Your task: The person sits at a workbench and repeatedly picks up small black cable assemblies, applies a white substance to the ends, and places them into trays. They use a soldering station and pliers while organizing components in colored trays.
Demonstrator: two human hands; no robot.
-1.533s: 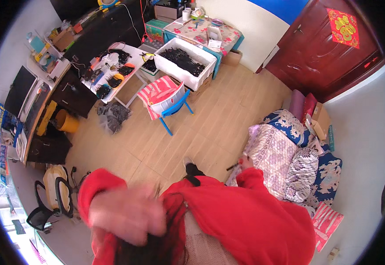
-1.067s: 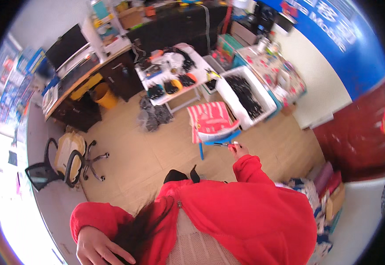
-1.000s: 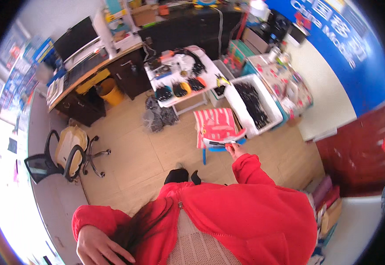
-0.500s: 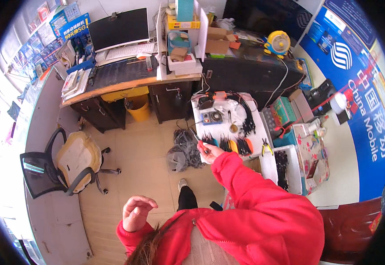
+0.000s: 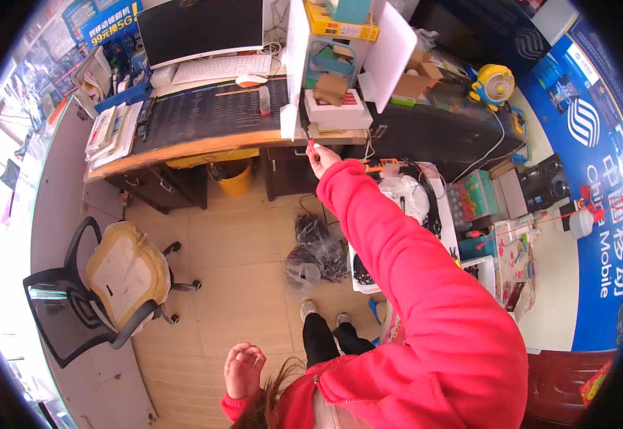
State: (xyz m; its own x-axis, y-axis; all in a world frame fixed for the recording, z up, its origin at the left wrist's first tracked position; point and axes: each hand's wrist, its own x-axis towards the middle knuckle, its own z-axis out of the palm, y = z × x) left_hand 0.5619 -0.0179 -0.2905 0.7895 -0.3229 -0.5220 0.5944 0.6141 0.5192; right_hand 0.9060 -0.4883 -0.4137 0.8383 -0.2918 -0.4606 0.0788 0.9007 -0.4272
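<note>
My right hand (image 5: 321,160) is stretched far forward, closed around a slim tool with a red and black handle (image 5: 311,149). Its thin dark end points up toward the wooden desk edge, in front of stacked white boxes (image 5: 338,109); whether it touches anything there I cannot tell. My left hand (image 5: 243,370) hangs low near my body, fingers loosely curled and slightly apart, nothing visible in it. Under my right sleeve lies a white worktable (image 5: 450,230) with black cables (image 5: 434,204) along its far side; my arm hides much of it.
A dark desk (image 5: 204,114) carries a monitor (image 5: 200,32) and keyboard (image 5: 215,68). A yellow bin (image 5: 236,179) stands beneath. Bagged black items (image 5: 315,257) lie on the floor near my feet. An office chair (image 5: 127,268) stands left; a yellow fan (image 5: 494,86) sits back right.
My right hand has moved forward and slightly left with the tool, from the worktable to the desk edge. My left hand has shifted a little right and down in the picture. My view has shifted.
</note>
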